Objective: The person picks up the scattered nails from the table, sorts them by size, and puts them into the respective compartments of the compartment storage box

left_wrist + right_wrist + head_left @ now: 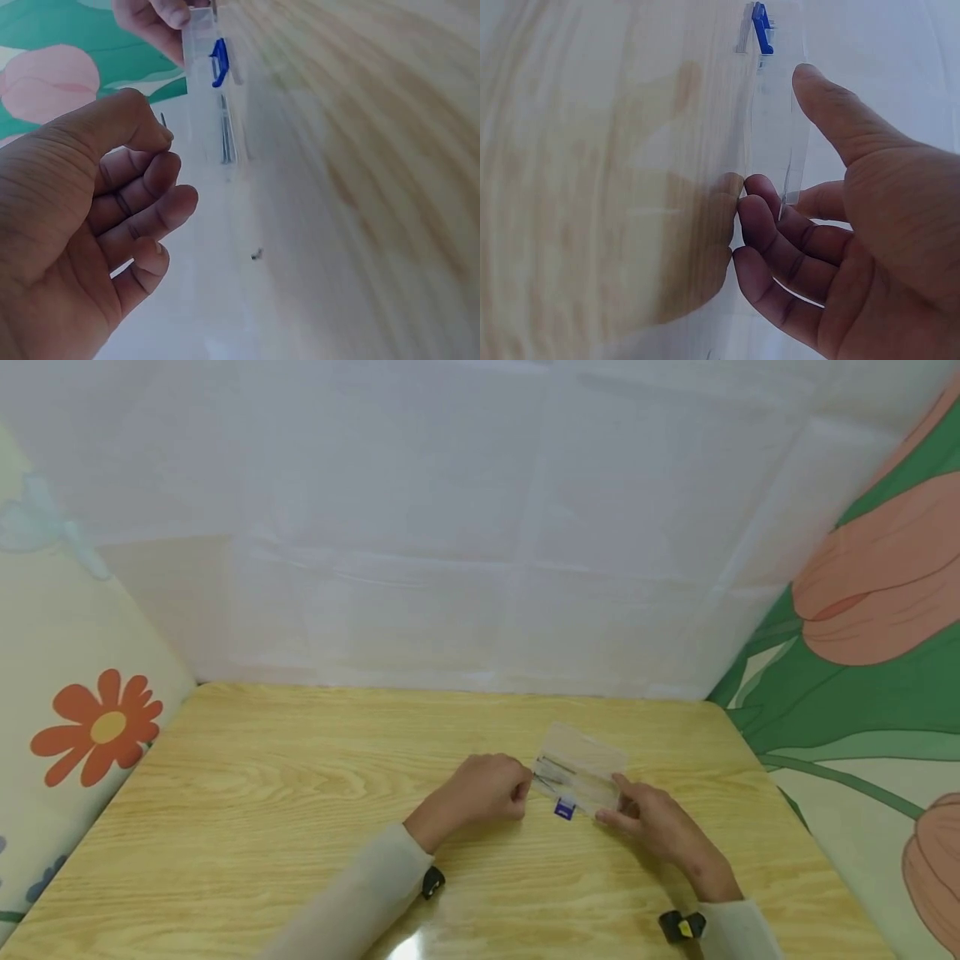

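A clear plastic box (581,777) with a blue latch (565,808) lies on the table right of the middle. Thin dark metal pieces (555,768) show through it; their kind is too small to tell. My right hand (660,827) holds the box's right end, thumb on the near side and fingers around the far side. At the box's left end is my left hand (483,793), its thumb and forefinger pinching a thin dark rod (163,119) whose tip pokes out. The remaining fingers curl loosely. Whether the lid is raised, I cannot tell.
A small dark bit (256,255) lies on the surface near the left hand. The wood-grain table (285,777) backs onto a white sheet (390,568), with flower-printed panels at both sides.
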Motion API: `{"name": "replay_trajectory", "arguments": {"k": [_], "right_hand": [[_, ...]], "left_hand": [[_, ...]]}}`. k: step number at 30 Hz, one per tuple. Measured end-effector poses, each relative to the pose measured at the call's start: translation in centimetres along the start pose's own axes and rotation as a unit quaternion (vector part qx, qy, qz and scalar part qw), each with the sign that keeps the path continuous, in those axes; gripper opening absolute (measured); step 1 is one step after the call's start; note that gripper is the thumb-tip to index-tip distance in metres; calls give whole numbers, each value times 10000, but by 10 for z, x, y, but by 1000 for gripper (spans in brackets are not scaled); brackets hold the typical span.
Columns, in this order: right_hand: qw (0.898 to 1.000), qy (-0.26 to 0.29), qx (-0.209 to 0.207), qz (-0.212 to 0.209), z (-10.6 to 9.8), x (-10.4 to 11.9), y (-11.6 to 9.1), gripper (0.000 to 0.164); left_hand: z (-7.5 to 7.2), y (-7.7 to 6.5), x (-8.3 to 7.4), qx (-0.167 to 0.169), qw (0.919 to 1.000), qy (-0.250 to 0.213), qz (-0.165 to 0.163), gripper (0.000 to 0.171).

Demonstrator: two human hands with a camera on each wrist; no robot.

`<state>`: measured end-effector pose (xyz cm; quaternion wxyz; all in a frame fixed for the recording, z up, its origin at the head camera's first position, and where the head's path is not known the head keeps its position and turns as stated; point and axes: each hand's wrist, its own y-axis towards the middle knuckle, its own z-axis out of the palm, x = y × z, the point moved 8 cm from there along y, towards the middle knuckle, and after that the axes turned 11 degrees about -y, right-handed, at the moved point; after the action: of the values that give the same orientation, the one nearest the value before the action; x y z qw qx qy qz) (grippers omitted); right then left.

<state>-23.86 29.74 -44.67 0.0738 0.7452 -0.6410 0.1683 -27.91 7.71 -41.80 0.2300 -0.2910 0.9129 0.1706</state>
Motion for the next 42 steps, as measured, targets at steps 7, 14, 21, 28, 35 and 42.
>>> {"name": "replay_trajectory", "arguments": {"k": [7,14,21,28,35,42], "right_hand": [[9997,-76,-183,-163,-6,1,-1,80],[9992,-37,-206,-341,-9,3,3,80],[9991,-42,-165,-385,-9,6,6,79],[9994,50,-108,-329,-7,6,5,81],[9993,91,-88,-349,-5,6,4,81],[9993,158,-42,-339,-2,4,1,82]], "left_hand": [[10,25,-14,54,9995,274,133,28],[17,46,-24,205,9967,768,176,25],[20,64,-29,372,9942,950,334,23],[24,74,-39,474,9940,887,432,20],[27,79,-44,479,9939,896,428,19],[32,78,-48,554,9921,1061,369,14]]}}
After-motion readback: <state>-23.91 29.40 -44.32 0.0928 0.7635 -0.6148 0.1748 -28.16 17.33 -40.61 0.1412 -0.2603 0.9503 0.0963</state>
